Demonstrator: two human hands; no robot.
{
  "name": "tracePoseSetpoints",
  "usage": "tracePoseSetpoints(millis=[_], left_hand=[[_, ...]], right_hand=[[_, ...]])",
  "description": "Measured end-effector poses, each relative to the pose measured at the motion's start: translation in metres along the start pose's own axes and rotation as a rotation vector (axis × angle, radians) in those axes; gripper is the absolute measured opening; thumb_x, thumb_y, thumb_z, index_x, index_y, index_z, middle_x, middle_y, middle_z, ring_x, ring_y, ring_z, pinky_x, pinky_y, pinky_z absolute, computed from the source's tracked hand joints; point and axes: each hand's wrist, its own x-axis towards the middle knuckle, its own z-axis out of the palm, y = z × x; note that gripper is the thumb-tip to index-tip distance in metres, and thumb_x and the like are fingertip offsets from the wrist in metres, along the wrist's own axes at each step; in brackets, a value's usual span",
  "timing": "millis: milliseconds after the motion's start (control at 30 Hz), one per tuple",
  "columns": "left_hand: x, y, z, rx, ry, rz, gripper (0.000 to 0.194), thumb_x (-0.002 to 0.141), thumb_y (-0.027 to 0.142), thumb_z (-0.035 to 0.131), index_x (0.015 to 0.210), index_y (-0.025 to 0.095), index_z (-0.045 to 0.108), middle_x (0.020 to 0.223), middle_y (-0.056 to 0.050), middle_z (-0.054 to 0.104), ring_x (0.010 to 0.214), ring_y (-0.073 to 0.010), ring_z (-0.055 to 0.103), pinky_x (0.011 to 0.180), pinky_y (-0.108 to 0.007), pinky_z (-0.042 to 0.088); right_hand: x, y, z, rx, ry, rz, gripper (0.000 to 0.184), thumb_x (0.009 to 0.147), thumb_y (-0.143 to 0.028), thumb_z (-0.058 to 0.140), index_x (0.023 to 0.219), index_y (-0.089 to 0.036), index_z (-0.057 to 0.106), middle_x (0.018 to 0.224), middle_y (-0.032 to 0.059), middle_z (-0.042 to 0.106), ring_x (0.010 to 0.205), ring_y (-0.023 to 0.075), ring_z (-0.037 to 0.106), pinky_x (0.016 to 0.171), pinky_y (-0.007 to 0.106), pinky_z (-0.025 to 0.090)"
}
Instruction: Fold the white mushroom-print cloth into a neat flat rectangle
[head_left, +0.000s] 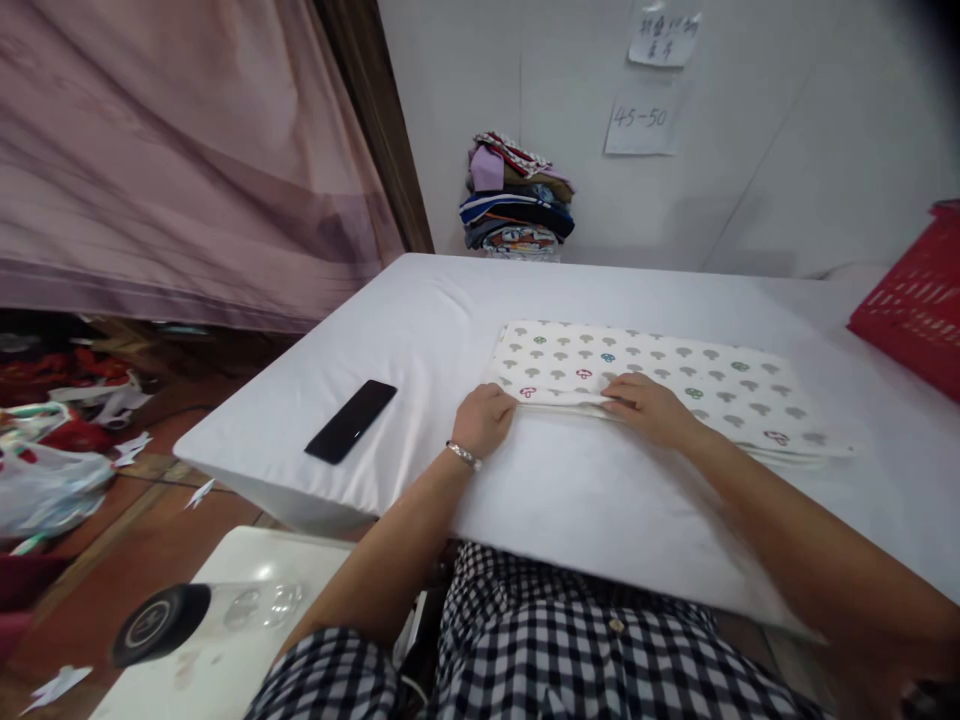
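A white cloth printed with grey, red, green and blue mushrooms lies folded into a long strip on the white-covered table. My left hand is closed on its near left corner, fingers pinched over the edge. Farther right along the same near edge, my right hand grips the cloth between thumb and fingers. Layers show along the near side. The cloth's right end lies flat, away from both hands.
A black phone lies left on the table. Folded clothes are stacked at the back wall, and a red basket stands at the right. A white stool with a dark round object is at the lower left, near a pink curtain.
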Motion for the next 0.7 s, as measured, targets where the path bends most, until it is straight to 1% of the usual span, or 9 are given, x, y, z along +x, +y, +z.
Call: tracePoseSetpoints(millis=[100,200,267,333,400,500,600,700], left_hand=[[0.002,0.013,0.006,0.142,-0.061,0.166,0.023,0.088,0.02,0.047,0.098,0.023,0.068,0.097,-0.006,0.064,0.094,-0.0204,0.055,0.081,-0.033,0.043],[0.008,0.026,0.014,0.227,-0.134,0.317,0.026,0.092,0.019,0.042,0.103,0.022,0.065,0.106,-0.004,0.064,0.1,-0.0199,0.053,0.086,-0.034,0.04],[0.015,0.035,0.021,0.273,-0.171,0.402,0.029,0.094,0.018,0.037,0.104,0.022,0.064,0.108,-0.003,0.064,0.1,-0.0187,0.053,0.09,-0.034,0.038],[0.023,0.043,0.027,0.326,-0.199,0.464,0.029,0.095,0.018,0.036,0.106,0.022,0.063,0.11,-0.003,0.063,0.098,-0.0188,0.053,0.09,-0.036,0.038],[0.032,0.049,0.032,0.385,-0.227,0.496,0.029,0.094,0.018,0.036,0.107,0.021,0.061,0.111,-0.004,0.063,0.097,-0.0197,0.053,0.087,-0.037,0.038],[0.042,0.055,0.037,0.446,-0.252,0.486,0.028,0.092,0.014,0.036,0.106,0.019,0.061,0.108,-0.007,0.063,0.096,-0.0212,0.053,0.082,-0.037,0.039],[0.044,0.062,0.038,0.471,-0.26,0.464,0.027,0.091,0.012,0.037,0.103,0.017,0.061,0.102,-0.009,0.063,0.095,-0.0226,0.053,0.08,-0.038,0.038],[0.041,0.068,0.038,0.503,-0.261,0.446,0.027,0.092,0.012,0.035,0.101,0.016,0.06,0.099,-0.009,0.062,0.094,-0.0232,0.053,0.078,-0.038,0.038]], right_hand=[[0.0,-0.001,-0.001,0.041,0.037,-0.009,0.026,0.088,-0.04,0.046,0.099,-0.026,0.066,0.111,0.0048,0.063,0.105,0.0239,0.054,0.085,0.036,0.044],[0.004,-0.005,0.001,0.037,0.091,-0.015,0.021,0.089,-0.034,0.045,0.093,-0.024,0.063,0.097,0.0036,0.065,0.094,0.0212,0.057,0.079,0.034,0.044],[0.006,-0.006,0.005,0.001,0.163,-0.022,0.017,0.088,-0.03,0.046,0.086,-0.023,0.061,0.091,0.0036,0.065,0.089,0.0204,0.057,0.074,0.032,0.044],[0.008,-0.004,0.01,-0.043,0.251,-0.063,0.015,0.088,-0.026,0.045,0.082,-0.021,0.059,0.091,0.0049,0.065,0.089,0.0206,0.057,0.071,0.032,0.044],[0.009,-0.001,0.013,-0.073,0.316,-0.149,0.016,0.088,-0.02,0.043,0.081,-0.021,0.059,0.094,0.0062,0.065,0.092,0.0206,0.057,0.072,0.032,0.045],[0.006,0.003,0.015,-0.112,0.334,-0.29,0.02,0.087,-0.016,0.042,0.079,-0.02,0.061,0.101,0.0077,0.064,0.096,0.0207,0.056,0.078,0.034,0.047],[-0.002,0.005,0.014,-0.19,0.29,-0.362,0.021,0.087,-0.016,0.044,0.081,-0.019,0.065,0.112,0.0094,0.063,0.107,0.0236,0.053,0.087,0.04,0.045],[-0.012,0.004,0.013,-0.282,0.203,-0.363,0.023,0.087,-0.015,0.045,0.092,-0.019,0.067,0.127,0.0091,0.057,0.124,0.0267,0.042,0.094,0.045,0.04]])
